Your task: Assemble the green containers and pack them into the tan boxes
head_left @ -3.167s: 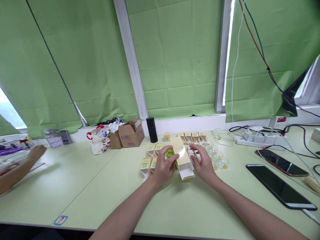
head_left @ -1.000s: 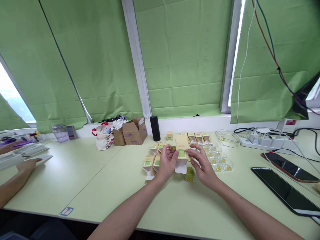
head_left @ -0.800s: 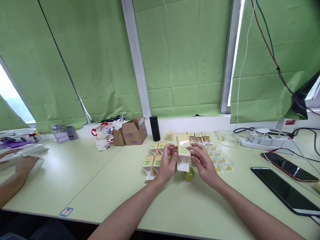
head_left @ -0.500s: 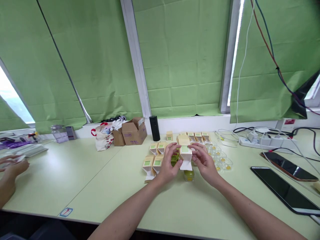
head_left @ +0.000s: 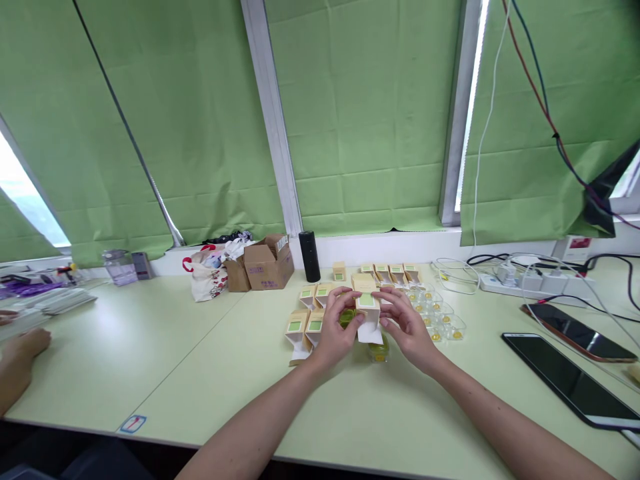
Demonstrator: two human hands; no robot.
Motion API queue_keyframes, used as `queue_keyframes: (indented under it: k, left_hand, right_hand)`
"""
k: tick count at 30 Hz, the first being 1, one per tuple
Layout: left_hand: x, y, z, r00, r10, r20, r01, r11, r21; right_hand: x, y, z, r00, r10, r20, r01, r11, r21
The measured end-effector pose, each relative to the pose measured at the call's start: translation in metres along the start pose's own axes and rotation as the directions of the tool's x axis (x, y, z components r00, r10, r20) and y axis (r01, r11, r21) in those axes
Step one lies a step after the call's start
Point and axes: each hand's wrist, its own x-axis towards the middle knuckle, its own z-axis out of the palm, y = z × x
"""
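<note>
Between my two hands a small cream box (head_left: 368, 303) with a green label is held up, its white flap hanging down. My left hand (head_left: 340, 330) grips its left side, and my right hand (head_left: 407, 327) has its fingers on the right side. Just below the box a clear cup with green contents (head_left: 379, 350) rests on the table. Similar open boxes (head_left: 296, 330) stand to the left of my left hand, with others (head_left: 397, 272) in a row behind. Several clear cups with yellow centres (head_left: 436, 313) sit beyond my right hand.
A black cylinder (head_left: 309, 257), a brown carton (head_left: 269, 263) and a cloth bag (head_left: 207, 280) stand at the back. Two phones (head_left: 570, 377) and a power strip (head_left: 540, 283) with cables lie at the right. Another person's hand (head_left: 30, 347) is at the far left.
The held box has shifted slightly left and its white flap shows more broadly. At the far left, the other person's hands have moved apart.
</note>
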Motion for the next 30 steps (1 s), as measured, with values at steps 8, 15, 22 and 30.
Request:
queue_keyframes:
  k: [8, 15, 22, 30]
  left_hand:
    - [0.0, 0.005, 0.002, 1.0, -0.026, -0.014, 0.026, 1.0, -0.012]
    - [-0.002, 0.006, 0.002, 0.999, -0.026, -0.023, 0.027, 0.999, 0.031]
    - [-0.002, 0.01, 0.003, 1.0, -0.014, -0.022, 0.015, 0.999, 0.047]
    - [-0.004, 0.01, 0.005, 1.0, -0.005, -0.007, 0.005, 0.998, 0.057]
  right_hand:
    - [-0.001, -0.002, 0.001, 1.0, -0.02, -0.008, 0.02, 1.0, -0.003]
    - [-0.002, -0.002, 0.001, 1.0, -0.007, -0.014, 0.007, 1.0, -0.003]
    - [-0.002, -0.002, 0.003, 0.999, 0.021, -0.039, -0.022, 1.0, -0.015]
    - [-0.002, 0.002, 0.003, 0.998, 0.018, -0.061, -0.021, 0.999, -0.039]
